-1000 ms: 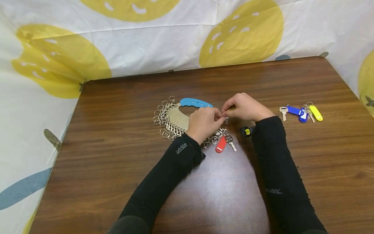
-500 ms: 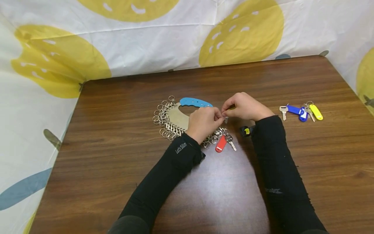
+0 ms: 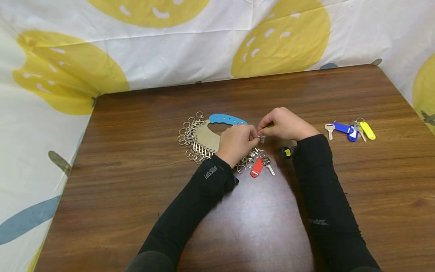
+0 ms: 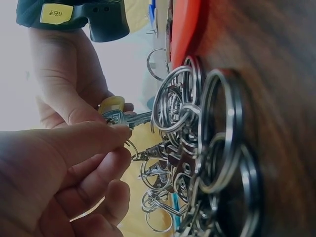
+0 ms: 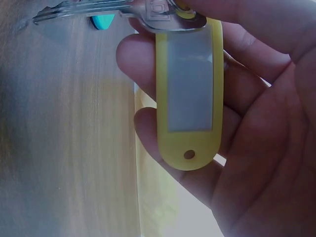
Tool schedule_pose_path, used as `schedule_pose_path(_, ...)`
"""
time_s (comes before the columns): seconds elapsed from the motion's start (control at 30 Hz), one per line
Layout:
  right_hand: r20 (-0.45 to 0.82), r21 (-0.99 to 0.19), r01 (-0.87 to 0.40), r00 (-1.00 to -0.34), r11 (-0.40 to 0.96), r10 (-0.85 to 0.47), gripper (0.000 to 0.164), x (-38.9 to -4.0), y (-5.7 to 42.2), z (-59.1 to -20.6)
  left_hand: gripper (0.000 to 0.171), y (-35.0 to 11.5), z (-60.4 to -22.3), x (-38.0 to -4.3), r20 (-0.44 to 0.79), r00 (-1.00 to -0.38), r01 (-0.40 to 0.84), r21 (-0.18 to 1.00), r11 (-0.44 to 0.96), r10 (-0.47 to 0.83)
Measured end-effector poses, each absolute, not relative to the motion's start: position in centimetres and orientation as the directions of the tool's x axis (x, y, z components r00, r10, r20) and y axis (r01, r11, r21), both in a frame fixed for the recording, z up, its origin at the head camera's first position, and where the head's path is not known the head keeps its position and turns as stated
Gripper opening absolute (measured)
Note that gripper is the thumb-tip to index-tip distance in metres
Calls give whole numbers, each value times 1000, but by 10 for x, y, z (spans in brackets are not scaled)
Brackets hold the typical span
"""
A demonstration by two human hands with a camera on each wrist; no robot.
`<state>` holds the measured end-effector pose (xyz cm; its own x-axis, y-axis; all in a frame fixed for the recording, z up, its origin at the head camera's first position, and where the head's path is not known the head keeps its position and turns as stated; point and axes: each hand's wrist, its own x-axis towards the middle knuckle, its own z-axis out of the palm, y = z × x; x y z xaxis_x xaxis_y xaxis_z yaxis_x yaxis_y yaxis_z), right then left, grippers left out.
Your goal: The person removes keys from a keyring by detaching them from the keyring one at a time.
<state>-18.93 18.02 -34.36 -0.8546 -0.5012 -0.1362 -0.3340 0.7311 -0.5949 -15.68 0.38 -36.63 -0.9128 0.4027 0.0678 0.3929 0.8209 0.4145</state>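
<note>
My right hand [image 3: 283, 122] holds a yellow key tag [image 5: 190, 84] with a pale label, lying along its curled fingers. A silver key [image 5: 94, 9] hangs at the tag's top end and sticks out past the fingertips. My left hand [image 3: 238, 141] meets it there, thumb and forefinger pinching what looks like a thin key ring [image 4: 132, 147]; the exact contact is hidden by the fingers. Under the left hand lies a crescent-shaped metal key holder [image 3: 206, 136] with a blue handle [image 3: 227, 119]. Many split rings [image 4: 217, 131] on clips line its curved edge.
Near the holder's right end lie a red key tag [image 3: 257, 167] and a key [image 3: 268, 166]. Farther right are blue key tags [image 3: 341, 128], another yellow key tag [image 3: 367, 130] and keys [image 3: 329, 131]. A patterned cloth [image 3: 190, 49] hangs behind the wooden table [image 3: 136, 211].
Both hands stay almost in place, fingertips together. The small key below them has turned slightly and shows a little more.
</note>
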Motion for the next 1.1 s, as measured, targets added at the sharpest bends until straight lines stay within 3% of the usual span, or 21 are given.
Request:
schedule_pose_path(0.5,-141,-582,-344,-849,736,-509,6,-189,181,-345,7,5,-369,-157,56,-918,381,408,830,394)
schedule_pose_path(0.8,-118,-579,-364,-848,730,-517,6,-189,180,-345,18,5,-369,-157,44,-924,359,448,818,381)
schedule_pose_path(1.1,-126,-564,-367,-847,739,-517,5,-190,180,-346,14,4,-368,-157,51,-926,358,439,824,375)
